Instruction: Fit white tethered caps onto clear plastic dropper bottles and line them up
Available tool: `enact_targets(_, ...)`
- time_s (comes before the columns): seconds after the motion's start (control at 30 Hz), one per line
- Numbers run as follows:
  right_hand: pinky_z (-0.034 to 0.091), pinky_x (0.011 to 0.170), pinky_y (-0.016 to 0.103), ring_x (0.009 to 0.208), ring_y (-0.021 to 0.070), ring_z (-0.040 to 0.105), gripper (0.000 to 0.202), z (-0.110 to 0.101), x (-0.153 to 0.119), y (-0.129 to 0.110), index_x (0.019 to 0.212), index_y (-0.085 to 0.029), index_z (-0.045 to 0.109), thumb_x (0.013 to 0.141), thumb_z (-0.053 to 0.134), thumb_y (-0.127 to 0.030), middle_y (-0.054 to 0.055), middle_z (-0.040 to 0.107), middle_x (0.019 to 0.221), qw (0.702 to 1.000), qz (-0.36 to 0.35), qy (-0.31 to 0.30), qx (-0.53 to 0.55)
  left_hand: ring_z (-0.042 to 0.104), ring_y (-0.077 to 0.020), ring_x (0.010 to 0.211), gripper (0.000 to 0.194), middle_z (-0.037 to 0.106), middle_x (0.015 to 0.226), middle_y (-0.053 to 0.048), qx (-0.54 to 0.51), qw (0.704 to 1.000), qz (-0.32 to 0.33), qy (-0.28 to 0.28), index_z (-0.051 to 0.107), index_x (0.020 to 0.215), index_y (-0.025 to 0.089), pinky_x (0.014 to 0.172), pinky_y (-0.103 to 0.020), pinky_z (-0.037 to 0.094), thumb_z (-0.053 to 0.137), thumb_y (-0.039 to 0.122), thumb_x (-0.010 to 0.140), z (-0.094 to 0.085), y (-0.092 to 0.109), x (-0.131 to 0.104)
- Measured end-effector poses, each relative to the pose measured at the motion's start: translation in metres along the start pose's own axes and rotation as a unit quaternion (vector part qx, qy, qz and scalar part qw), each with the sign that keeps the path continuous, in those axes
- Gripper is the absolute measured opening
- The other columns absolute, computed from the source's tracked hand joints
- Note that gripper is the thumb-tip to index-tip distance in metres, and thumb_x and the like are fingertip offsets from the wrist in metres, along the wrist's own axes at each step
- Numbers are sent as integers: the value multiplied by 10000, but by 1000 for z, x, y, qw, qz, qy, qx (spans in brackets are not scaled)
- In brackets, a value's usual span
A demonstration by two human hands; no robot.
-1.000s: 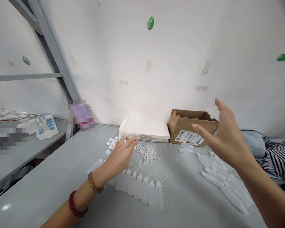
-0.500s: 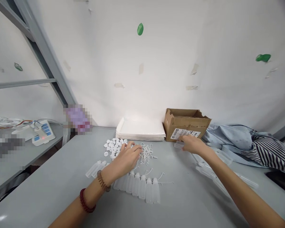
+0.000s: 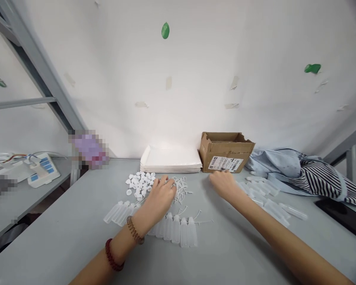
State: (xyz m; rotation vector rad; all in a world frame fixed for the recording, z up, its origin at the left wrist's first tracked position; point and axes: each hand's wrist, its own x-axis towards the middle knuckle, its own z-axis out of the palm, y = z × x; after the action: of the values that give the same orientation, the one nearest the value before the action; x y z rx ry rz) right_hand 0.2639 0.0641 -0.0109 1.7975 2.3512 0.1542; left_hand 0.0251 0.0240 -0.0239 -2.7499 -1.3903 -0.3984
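My left hand reaches over the table between a pile of small white caps and a heap of thin white straps. Its fingers are bent and apart, touching or just above the heap's left side. My right hand is curled in front of the cardboard box; anything in its fingers is hidden. Below my left hand stretches a row of translucent bottles, some with straps at their necks. More bottles lie left of my left wrist, partly covered by it.
A stack of white trays stands against the wall beside the box. Loose clear bottles lie right of my right forearm, near bundled clothing and a black phone. A power strip rests on the left-hand surface.
My right hand has moved slightly left and curled more; the clear piece seen by its fingers no longer shows. My left hand stays near the straps. The view has shifted.
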Motion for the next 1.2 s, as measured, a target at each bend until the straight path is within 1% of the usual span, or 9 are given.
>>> enact_targets(0.1,530,810,400,955,203,622,301,-6,-2,-4,1150,-136,572,906,582,-312,89,610,1136,1000,23,7,-16,469,-297,1070,252,625,1029,-118,-13,1000,-13,-3,628,768,153,808,-426,404,427,77,899,-1,-3,3)
enact_targets(0.23,489,811,428,839,243,649,157,-22,-11,4,869,-73,670,899,534,-146,126,660,867,998,28,53,-24,494,-294,1011,214,640,989,-99,-56,998,-35,-4,623,728,158,776,-408,402,482,113,881,-8,-10,6)
enact_targets(0.3,460,846,429,945,287,620,199,-23,-19,6,938,-75,678,904,488,-126,174,640,969,995,21,92,-18,505,-276,983,203,657,948,-74,-86,995,-51,2,624,750,172,785,-402,403,480,143,889,-14,-12,7)
enact_targets(0.4,452,873,395,1104,294,514,276,-8,-38,2,1143,-131,622,917,480,-200,175,534,1188,983,6,183,27,529,-256,963,198,676,906,-51,-128,989,-78,19,628,829,187,827,-409,408,448,187,911,-21,-15,7)
enact_targets(0.47,483,785,383,1005,281,521,227,6,-52,-5,1052,-140,662,882,528,-209,162,531,1106,941,-43,307,135,550,-250,965,198,685,906,-45,-151,984,-93,29,632,857,193,857,-413,410,442,204,911,-22,-17,7)
enact_targets(0.57,489,709,385,870,238,512,204,18,-68,-16,1037,-184,661,860,561,-202,113,508,983,887,-98,379,244,585,-247,946,199,700,910,-46,-177,977,-110,42,647,853,200,846,-395,432,453,219,895,-17,-21,7)
enact_targets(0.77,471,640,323,766,171,481,362,9,-77,-25,1141,-245,575,839,534,-50,52,477,897,834,-194,408,318,608,-259,923,228,721,894,-70,-208,967,-130,68,689,854,187,802,-371,461,465,231,859,-11,-24,7)
enact_targets(0.97,486,636,296,813,168,536,395,11,-78,-29,1139,-219,550,827,523,21,71,514,939,824,-210,416,322,627,-252,925,235,728,945,-61,-245,952,-164,88,698,889,191,812,-360,470,489,280,828,-13,-22,6)
enact_targets(1.2,526,661,293,842,176,588,354,14,-79,-34,1143,-204,537,851,527,-5,91,548,957,826,-223,405,323,645,-247,895,236,729,943,-51,-312,921,-213,95,683,865,205,822,-377,474,512,360,817,-14,-19,5)
